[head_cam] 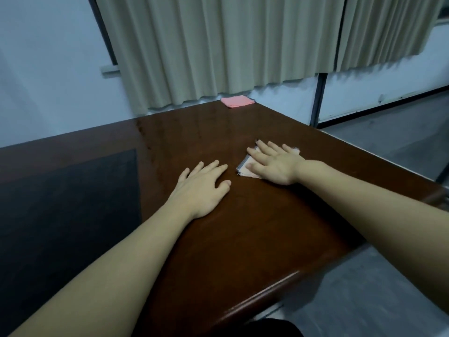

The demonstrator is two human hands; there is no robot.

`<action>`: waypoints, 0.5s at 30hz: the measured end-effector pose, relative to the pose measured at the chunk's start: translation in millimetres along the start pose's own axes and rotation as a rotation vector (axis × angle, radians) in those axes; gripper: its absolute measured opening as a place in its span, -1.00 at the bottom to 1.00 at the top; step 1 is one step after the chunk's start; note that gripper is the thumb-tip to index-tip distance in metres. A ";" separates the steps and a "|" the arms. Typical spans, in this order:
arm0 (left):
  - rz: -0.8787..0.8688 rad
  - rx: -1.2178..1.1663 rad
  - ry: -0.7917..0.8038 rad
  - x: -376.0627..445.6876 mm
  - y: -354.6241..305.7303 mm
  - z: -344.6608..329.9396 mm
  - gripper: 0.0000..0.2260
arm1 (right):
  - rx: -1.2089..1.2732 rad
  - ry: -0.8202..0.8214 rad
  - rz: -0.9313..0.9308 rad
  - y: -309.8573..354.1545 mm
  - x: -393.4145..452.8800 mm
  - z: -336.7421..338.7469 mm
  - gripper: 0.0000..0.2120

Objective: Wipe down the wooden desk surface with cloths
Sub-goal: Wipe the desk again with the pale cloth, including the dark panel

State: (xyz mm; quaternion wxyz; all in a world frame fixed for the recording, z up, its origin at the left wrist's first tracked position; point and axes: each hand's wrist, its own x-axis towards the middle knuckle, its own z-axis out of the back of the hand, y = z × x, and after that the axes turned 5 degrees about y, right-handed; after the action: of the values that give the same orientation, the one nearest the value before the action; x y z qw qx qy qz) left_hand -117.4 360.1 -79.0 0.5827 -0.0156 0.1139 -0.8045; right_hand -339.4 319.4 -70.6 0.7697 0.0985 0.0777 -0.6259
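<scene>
Dark glossy wood, the desk point(243, 227) shines. We see the right hand point(274, 164) flat, pressing a pale dark-edged cloth point(245, 166). The left hand point(202, 188) rests open, holding nothing.

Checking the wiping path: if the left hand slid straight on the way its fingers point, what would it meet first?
Probably the pale cloth under the right hand. The left hand lies flat on the desk, fingers aimed up-right at the cloth's near corner. A slightly leftward line would pass over bare wood.

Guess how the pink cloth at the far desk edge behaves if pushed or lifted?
The pink cloth is folded flat, so probably light and floppy: it would droop if lifted. The desk looks glossy, so a push likely slides it, perhaps bunching it.
</scene>
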 end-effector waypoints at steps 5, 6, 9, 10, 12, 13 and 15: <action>-0.023 0.035 0.013 -5.6 -5.4 1.9 -0.55 | -0.009 0.010 0.095 2.3 -92.2 -22.7 -0.36; -0.035 0.042 0.020 -6.1 -6.1 3.0 -0.56 | -0.012 0.004 0.113 3.3 -111.3 -26.8 -0.35; -0.060 0.053 0.041 -4.3 -7.0 7.9 -0.57 | -0.004 -0.003 0.149 7.0 -158.0 -37.5 -0.29; -0.067 0.042 0.043 -2.2 -8.9 9.3 -0.57 | 0.001 -0.005 0.151 7.0 -166.8 -39.5 -0.26; -0.086 0.005 0.048 3.2 -15.3 9.7 -0.56 | 0.006 0.005 0.152 4.1 -170.5 -40.5 -0.21; -0.095 -0.011 0.049 6.6 -19.5 9.1 -0.56 | 0.005 0.013 0.147 1.7 -167.1 -39.0 -0.23; -0.107 -0.014 0.049 13.5 -28.7 8.5 -0.55 | 0.001 0.025 0.123 -5.5 -151.1 -34.6 -0.32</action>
State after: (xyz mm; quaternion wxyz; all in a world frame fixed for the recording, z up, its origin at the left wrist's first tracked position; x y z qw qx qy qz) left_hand -147.2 354.5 -66.4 0.5358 -0.0063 0.1328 -0.8338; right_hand -375.5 470.3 -67.7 0.8056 0.1115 0.0807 -0.5762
